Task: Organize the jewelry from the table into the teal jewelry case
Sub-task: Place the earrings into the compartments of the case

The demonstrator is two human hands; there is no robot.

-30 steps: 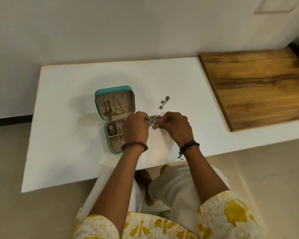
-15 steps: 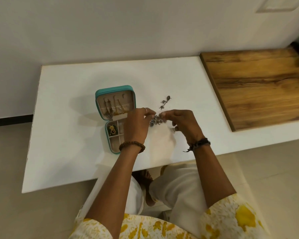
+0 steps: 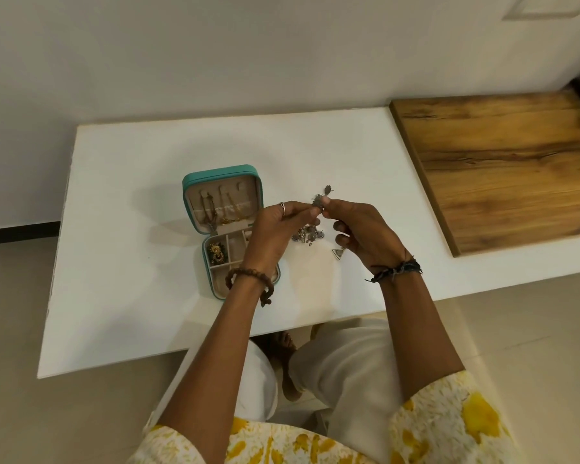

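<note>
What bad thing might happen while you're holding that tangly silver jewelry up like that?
Both hands, left hand and right hand, pinch the dark silver jewelry cluster above the white table; a dangling piece might drop. The left wrist is over the open teal jewelry case and might bump it.

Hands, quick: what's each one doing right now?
Left hand: pinching a dark metal earring at its fingertips.
Right hand: pinching the same earring from the other side; its lower fingers are loosely curled.

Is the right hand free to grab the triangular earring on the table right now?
Probably not yet: the right hand is pinching a silver jewelry piece together with the left hand. The triangular earring lies uncovered just beneath it.
</note>
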